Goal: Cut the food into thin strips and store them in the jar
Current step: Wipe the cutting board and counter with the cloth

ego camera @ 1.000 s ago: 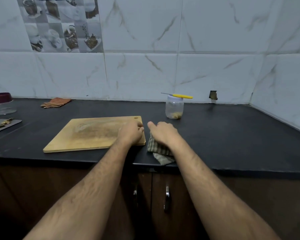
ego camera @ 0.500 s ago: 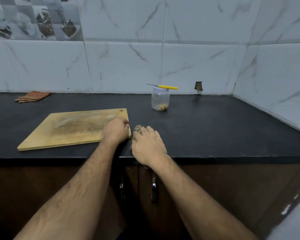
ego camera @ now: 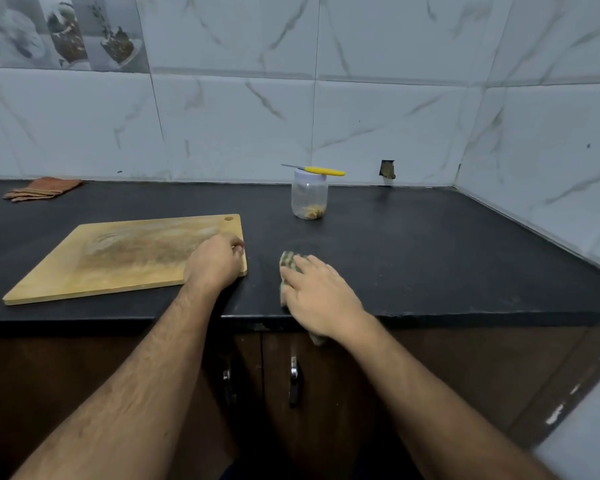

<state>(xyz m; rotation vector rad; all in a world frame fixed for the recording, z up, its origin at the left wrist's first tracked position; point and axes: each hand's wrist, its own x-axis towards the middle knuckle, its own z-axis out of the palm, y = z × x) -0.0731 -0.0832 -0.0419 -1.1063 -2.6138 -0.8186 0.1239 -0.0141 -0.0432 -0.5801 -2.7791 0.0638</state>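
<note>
A clear plastic jar (ego camera: 309, 199) with a white lid stands on the black counter (ego camera: 430, 258), with some pale food strips at its bottom. Across its lid lies a yellow-handled knife (ego camera: 321, 170). The wooden cutting board (ego camera: 125, 256) sits bare to the left. My left hand (ego camera: 215, 263) rests with curled fingers on the board's near right corner. My right hand (ego camera: 317, 294) presses flat on a checked cloth (ego camera: 288, 263) near the counter's front edge; most of the cloth is hidden under the hand.
A folded orange cloth (ego camera: 42, 189) lies at the back left by the tiled wall. A side wall closes the counter at the right. Brown cupboard doors with metal handles (ego camera: 293, 379) are below the counter edge.
My right hand has slid the cloth to the right, away from the board. The view has swung right and lower; the containers at far left have left the frame.
</note>
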